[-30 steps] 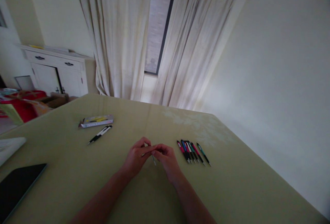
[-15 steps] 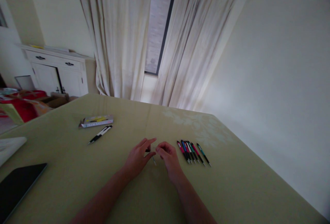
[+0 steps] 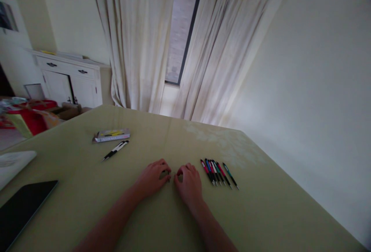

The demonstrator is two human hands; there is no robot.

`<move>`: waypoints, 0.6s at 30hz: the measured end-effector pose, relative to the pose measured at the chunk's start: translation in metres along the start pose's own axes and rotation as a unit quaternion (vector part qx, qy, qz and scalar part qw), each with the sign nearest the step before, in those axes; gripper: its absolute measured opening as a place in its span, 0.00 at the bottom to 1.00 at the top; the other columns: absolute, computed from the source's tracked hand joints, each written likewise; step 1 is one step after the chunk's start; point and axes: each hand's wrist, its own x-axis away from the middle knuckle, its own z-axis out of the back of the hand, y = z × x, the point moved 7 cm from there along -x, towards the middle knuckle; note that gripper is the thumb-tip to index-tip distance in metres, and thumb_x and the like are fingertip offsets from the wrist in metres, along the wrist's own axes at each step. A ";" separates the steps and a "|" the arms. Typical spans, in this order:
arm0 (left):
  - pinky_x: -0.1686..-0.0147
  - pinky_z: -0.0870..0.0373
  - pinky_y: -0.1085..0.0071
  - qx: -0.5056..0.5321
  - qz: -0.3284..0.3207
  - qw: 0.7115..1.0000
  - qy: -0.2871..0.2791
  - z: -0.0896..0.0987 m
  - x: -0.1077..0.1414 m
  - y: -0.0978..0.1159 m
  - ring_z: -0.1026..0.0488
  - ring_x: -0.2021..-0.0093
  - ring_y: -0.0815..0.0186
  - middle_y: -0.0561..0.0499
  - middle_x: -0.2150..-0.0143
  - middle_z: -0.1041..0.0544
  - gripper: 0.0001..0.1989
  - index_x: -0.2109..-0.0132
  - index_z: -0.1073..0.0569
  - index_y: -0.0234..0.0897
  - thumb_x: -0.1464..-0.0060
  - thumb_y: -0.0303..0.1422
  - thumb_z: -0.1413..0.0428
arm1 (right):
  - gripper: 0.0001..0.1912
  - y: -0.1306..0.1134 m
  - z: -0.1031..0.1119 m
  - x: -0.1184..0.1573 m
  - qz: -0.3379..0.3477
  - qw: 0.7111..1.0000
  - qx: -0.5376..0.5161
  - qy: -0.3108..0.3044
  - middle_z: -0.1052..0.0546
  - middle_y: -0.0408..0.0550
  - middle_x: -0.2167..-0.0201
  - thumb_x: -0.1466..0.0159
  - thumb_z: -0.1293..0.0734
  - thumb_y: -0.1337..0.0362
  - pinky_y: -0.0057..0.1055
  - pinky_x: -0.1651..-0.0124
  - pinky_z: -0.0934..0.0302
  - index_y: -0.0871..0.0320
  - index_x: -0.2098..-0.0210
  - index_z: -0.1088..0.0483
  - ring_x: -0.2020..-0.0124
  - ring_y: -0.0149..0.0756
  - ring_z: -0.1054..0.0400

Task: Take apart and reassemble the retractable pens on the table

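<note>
The left hand [image 3: 153, 177] rests low over the table [image 3: 185, 140], its thumb and fingertips bent toward each other in a loop. They pinch a small dark piece [image 3: 169, 177], just left of the gap between the two hands; it is too small and too dim to name. Holding it by the tips, not in the palm, leaves it exposed on the side facing the other hand, which suits fine handling.

The right hand [image 3: 189, 184] sits just beside, apart from the left, its thumb and forefinger curled to make a similar ring. Whether those tips close on anything cannot be told. Both hands seem kept low so that the table can steady them, and close together so that small parts need travel little.

To the right, the coloured pens [image 3: 214, 172] lie side by side, tips toward the person, one green pen [image 3: 231, 176] slightly apart from the rest. Such order probably keeps them easy to count and out of the way.

To the left, two pens [image 3: 116, 150] lie together in front of the box [image 3: 113, 135], likely a separate group. The tablet [image 3: 27, 205] lies near the left edge of the view, well apart from the hands, perhaps to leave the middle free for working.
</note>
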 end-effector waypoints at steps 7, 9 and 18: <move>0.51 0.31 0.65 0.000 0.014 1.000 -0.001 0.004 0.001 0.001 0.24 0.54 0.60 0.48 0.54 0.23 0.09 0.55 0.20 0.41 0.41 0.32 0.43 | 0.02 -0.001 -0.001 -0.001 -0.002 1.000 -0.001 -0.006 0.23 0.51 0.62 0.38 0.30 0.66 0.38 0.52 0.41 0.56 0.68 0.25 0.56 0.47 0.30; 0.51 0.30 0.64 -0.001 0.014 1.000 0.001 0.004 0.002 0.002 0.24 0.55 0.60 0.48 0.54 0.23 0.09 0.56 0.20 0.41 0.42 0.33 0.44 | 0.02 -0.003 -0.003 -0.001 0.001 1.000 -0.006 -0.008 0.23 0.52 0.63 0.38 0.30 0.67 0.38 0.53 0.41 0.56 0.69 0.25 0.56 0.48 0.30; 0.44 0.31 0.56 0.037 0.005 0.996 0.083 0.007 0.004 -0.003 0.25 0.49 0.57 0.45 0.50 0.24 0.27 0.38 0.34 0.40 0.45 0.27 0.48 | 0.06 0.002 0.007 -0.007 -0.006 0.990 -0.138 0.040 0.24 0.50 0.67 0.36 0.31 0.65 0.35 0.57 0.40 0.56 0.70 0.26 0.62 0.43 0.30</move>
